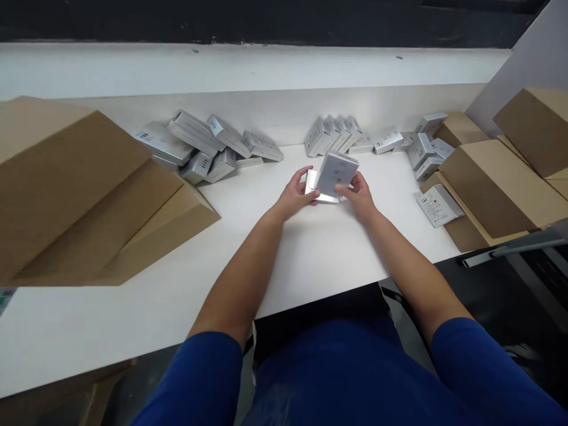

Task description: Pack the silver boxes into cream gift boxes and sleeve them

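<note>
Over the middle of the white table, my left hand [298, 193] is closed on a small white box [327, 198], its thumb lying across the front. My right hand [358, 194] grips a light grey box [337, 171] by its lower right side, thumb in front and fingers behind. The grey box is tilted and partly covers the white one. Its print is blurred. Just beyond my hands, a row of several similar small boxes [333, 135] leans against the back wall of the table.
Large open cardboard cartons stand at the left [89, 207] and right [497, 183]. A pile of small grey boxes [208, 142] lies at the back left, and another pile [426, 148] at the back right. One printed box [439, 205] rests against the right carton. The table's front edge [322, 300] is near my body.
</note>
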The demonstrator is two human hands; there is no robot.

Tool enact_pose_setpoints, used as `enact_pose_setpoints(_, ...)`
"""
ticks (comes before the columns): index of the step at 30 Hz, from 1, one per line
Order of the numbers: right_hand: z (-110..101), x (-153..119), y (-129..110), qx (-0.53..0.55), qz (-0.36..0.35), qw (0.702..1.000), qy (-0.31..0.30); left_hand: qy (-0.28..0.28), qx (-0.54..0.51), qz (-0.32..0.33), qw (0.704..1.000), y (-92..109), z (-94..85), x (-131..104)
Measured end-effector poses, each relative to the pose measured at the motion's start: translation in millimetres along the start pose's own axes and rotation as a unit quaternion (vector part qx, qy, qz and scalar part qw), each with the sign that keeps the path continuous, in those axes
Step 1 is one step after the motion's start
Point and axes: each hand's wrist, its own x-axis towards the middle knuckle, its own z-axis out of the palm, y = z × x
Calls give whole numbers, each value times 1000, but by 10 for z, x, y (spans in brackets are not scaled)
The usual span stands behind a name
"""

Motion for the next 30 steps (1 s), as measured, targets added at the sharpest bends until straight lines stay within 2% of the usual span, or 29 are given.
enact_pose_setpoints(2, -17, 52, 11, 38, -4, 998, 47, 12, -6, -10, 1000, -8, -17, 7)
enact_pose_setpoints(5, -73, 130, 31, 55, 42, 989, 131, 49, -28, -14, 998, -29, -55, 41)
enact_pose_setpoints(8, -124, 160, 28, 86, 84, 981, 154, 89, -48, -14, 995, -38, -85, 71)
enact_pose_setpoints(12, -82, 97, -24, 81, 103, 986, 105, 104, -53, -7, 993, -30, -47, 64)
enact_pose_setpoints(20, 178, -77, -89, -1, 31, 999, -8, 98, -41, 34, 994, -8, 96, 38)
enact_pose_setpoints(25, 155, -96, -129, -38, 18, 999, -12, 67, -31, 34, 997, -2, 121, 16)
enact_pose_setpoints(30, 94, -84, -140, -94, 36, 992, -70, 47, -20, 35, 998, -53, 166, 13)
